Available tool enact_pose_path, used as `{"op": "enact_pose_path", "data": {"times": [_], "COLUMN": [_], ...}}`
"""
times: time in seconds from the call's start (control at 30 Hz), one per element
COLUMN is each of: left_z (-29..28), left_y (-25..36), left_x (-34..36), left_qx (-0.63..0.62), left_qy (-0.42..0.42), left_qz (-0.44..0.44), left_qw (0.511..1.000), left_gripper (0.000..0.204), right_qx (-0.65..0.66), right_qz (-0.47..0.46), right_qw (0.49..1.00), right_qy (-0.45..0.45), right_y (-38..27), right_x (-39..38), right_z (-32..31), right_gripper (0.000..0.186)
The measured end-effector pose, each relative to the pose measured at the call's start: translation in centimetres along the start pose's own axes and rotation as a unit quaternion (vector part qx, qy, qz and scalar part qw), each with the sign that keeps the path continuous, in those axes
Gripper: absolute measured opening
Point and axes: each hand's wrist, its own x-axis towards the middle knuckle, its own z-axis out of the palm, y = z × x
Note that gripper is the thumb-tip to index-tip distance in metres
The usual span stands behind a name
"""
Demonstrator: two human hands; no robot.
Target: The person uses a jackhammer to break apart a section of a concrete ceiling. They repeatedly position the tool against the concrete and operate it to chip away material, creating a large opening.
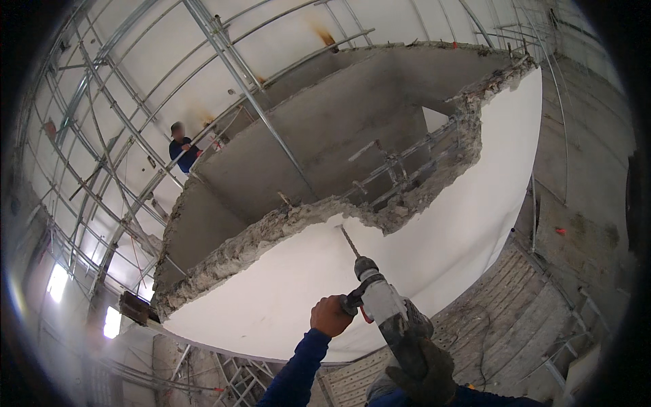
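Observation:
A grey and dark hammer drill (pixel 384 300) points away from me, up toward a white wall (pixel 434 247) with a broken concrete top edge (pixel 400 211). Its long bit (pixel 350 241) meets the white face just below that ragged edge; how deep the tip sits I cannot tell. Bare fingers of my left hand (pixel 329 316) wrap around the drill's side handle (pixel 352 298). My right hand (pixel 430 376), in a dark glove, grips the rear of the drill, and its fingers are partly hidden. Blue sleeves cover both arms.
Behind the broken edge lies a grey concrete hollow (pixel 325 129) with exposed metal bars (pixel 390 166). Scaffold poles (pixel 254 102) rise at the left and back. A person (pixel 182 148) in dark blue is among them. Planked decking (pixel 502 322) lies below right, with a cable on it.

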Motion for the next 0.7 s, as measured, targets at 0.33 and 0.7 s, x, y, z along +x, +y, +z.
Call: {"op": "enact_pose_path", "data": {"times": [0.33, 0.7], "left_z": [-0.1, -2.9], "left_y": [-1.4, -4.7], "left_x": [0.8, 1.4], "left_qx": [0.041, 0.079], "left_qy": [-0.016, -0.053], "left_qz": [0.008, 0.119], "left_qw": [0.999, 0.988], "left_gripper": [0.025, 0.022], "right_qx": [0.003, -0.019], "right_qz": [0.041, 0.207], "right_qw": [0.999, 0.975], "right_qy": [-0.003, 0.080], "right_y": [-0.2, -0.6], "right_x": [-0.7, -4.9], "right_z": [2.4, 9.1], "right_gripper": [0.072, 0.060]}}
